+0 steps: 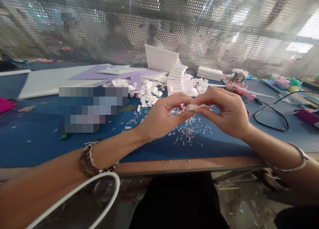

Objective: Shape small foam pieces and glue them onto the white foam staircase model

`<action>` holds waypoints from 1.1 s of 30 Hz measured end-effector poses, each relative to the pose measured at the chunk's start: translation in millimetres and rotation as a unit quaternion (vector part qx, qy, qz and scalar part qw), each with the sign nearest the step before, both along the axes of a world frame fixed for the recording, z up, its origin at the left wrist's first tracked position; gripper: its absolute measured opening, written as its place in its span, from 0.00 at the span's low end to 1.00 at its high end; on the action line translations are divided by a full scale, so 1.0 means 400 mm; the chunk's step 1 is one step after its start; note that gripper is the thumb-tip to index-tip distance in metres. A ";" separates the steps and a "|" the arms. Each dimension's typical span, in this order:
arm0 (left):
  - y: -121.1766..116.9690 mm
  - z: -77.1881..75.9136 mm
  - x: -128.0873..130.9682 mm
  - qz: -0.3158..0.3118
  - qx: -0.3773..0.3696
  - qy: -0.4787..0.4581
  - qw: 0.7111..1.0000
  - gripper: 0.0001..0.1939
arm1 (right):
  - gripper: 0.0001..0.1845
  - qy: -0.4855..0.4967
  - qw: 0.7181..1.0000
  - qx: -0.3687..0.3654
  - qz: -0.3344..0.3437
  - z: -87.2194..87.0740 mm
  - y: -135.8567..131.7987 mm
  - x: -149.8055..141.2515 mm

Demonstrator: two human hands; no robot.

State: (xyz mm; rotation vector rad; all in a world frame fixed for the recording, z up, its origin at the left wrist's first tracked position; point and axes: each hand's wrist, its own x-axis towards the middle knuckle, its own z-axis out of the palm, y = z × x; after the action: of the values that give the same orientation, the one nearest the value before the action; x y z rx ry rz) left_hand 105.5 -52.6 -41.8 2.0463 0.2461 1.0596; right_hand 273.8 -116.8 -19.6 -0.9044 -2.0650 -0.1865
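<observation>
Between both hands is a small white foam piece [198, 107], pinched at its two ends above the table. My left hand [165, 114] grips its left end between thumb and fingers. My right hand [223, 111] has the right end, with the fingers curled over the top and the thumb below. The fingers cover much of the piece, so its full shape is hidden. Fine white shavings [188, 131] are scattered on the blue tabletop beneath. Just behind the hands lie a heap of white foam scraps [148, 93] and a stack of foam strips [176, 78].
White foam sheets [50, 78] and purple sheets [87, 72] lie at the back left. A foam board [160, 58] leans near a perforated metal screen [199, 23]. To the right are a pink tool [245, 93] and its black cable [271, 127]. A white cable [116, 186] loops at lower left.
</observation>
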 end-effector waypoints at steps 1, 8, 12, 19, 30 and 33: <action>0.001 0.000 0.000 0.003 0.007 0.000 1.000 0.07 | 0.06 -0.014 1.000 0.004 -0.001 0.002 0.001 0.002; 0.005 0.004 0.000 -0.006 0.028 -0.007 1.000 0.07 | 0.06 -0.023 1.000 0.019 0.008 0.002 0.006 0.003; 0.006 -0.001 0.003 0.007 0.043 -0.013 0.999 0.06 | 0.06 -0.014 1.000 0.025 0.012 -0.003 0.008 0.001; 0.001 -0.012 0.009 0.054 0.002 -0.027 0.998 0.15 | 0.06 0.008 1.000 0.007 -0.003 -0.005 0.007 -0.001; 0.006 -0.004 0.006 0.030 -0.054 -0.018 0.998 0.09 | 0.06 0.069 0.996 -0.045 0.016 -0.005 0.008 -0.005; 0.006 -0.009 0.008 0.008 -0.084 -0.028 0.996 0.08 | 0.06 0.082 0.994 -0.061 0.028 -0.003 0.006 -0.005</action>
State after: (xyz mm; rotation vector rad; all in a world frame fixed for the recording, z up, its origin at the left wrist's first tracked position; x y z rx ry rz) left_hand 108.6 -50.3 -45.5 1.8648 0.3114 1.0687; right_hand 271.7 -114.5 -20.7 -0.9023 -1.9624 0.0437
